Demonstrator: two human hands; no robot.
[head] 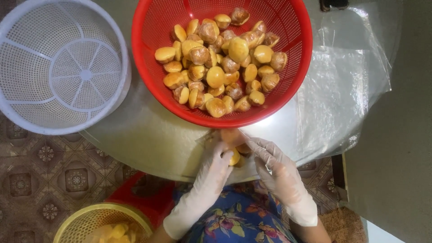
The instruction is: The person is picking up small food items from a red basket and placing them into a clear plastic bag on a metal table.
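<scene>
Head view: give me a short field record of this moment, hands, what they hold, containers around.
left hand: gloved, fingers on a small yellow pastry
right hand: gloved, meets the left over the same pastry, pinching a thin clear wrapper
red basket: on the table, heaped with golden-brown pastries
white basket: to the left, nothing in it
yellow basket: low at left, yellow pieces inside, partly cut off
plastic sheets: clear, right of the red basket
table: pale round top
</scene>
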